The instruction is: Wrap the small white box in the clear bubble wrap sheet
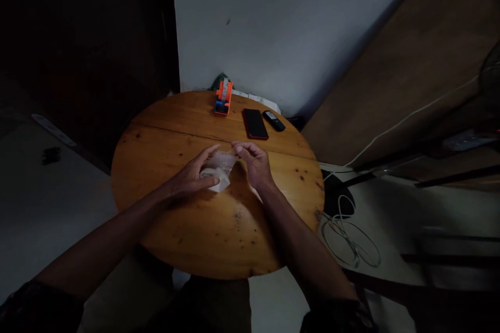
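Note:
A small bundle of translucent bubble wrap (224,160) with a white inner part (222,183) is between my hands, above the middle of the round wooden table (187,239). My left hand (197,171) grips the bundle from the left, its thumb laid across the white part. The fingers of my right hand (255,164) pinch the upper right edge of the bubble wrap. What lies inside the wrap is too dim to make out.
Towards the wall stands an orange tape dispenser (224,98). Right of it lie a dark phone with a red edge (255,124) and a small black handset (274,120). A pale cable (347,239) is coiled on the floor at the right, near dark furniture legs.

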A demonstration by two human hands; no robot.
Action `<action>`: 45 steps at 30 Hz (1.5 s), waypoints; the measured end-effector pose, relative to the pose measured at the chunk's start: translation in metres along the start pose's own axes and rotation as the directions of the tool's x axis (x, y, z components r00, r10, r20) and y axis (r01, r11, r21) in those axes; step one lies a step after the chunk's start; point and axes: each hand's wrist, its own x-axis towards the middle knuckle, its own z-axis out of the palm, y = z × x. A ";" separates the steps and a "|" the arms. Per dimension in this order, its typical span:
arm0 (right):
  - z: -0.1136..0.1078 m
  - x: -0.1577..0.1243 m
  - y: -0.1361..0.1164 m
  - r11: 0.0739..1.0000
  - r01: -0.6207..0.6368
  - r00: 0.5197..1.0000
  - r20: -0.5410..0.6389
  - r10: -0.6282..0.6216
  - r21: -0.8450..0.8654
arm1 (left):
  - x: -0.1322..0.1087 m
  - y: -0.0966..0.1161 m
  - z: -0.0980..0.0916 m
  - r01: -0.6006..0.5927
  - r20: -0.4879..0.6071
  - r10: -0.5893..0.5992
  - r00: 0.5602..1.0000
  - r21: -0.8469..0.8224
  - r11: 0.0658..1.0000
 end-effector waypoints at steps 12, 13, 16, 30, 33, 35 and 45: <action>-0.007 0.005 -0.001 0.990 -0.123 0.987 -0.093 0.130 0.076 | 0.012 -0.002 -0.003 0.178 -0.241 -0.221 0.945 -0.186 0.966; -0.007 0.006 -0.001 0.988 -0.128 0.987 -0.089 0.135 0.082 | 0.012 -0.002 -0.003 0.176 -0.249 -0.216 0.944 -0.171 0.969; -0.009 0.007 -0.001 0.986 -0.133 0.983 -0.110 0.144 0.105 | 0.012 -0.001 -0.001 0.171 -0.238 -0.195 0.952 -0.118 0.978; 0.010 -0.020 -0.026 0.966 -0.043 0.906 0.397 0.145 -0.255 | 0.017 0.003 -0.003 0.213 -0.312 -0.279 0.908 -0.230 0.950; 0.017 -0.023 -0.017 0.895 0.056 0.931 0.347 0.113 -0.443 | 0.016 0.006 -0.002 0.194 -0.279 -0.280 0.919 -0.298 0.935; 0.019 -0.024 -0.013 0.853 0.093 0.946 0.313 0.085 -0.514 | 0.015 0.007 -0.001 0.182 -0.245 -0.275 0.930 -0.342 0.922; 0.005 -0.012 -0.005 0.950 -0.158 0.955 0.203 0.217 -0.270 | 0.022 -0.001 -0.003 0.115 -0.307 -0.273 0.912 -0.448 0.887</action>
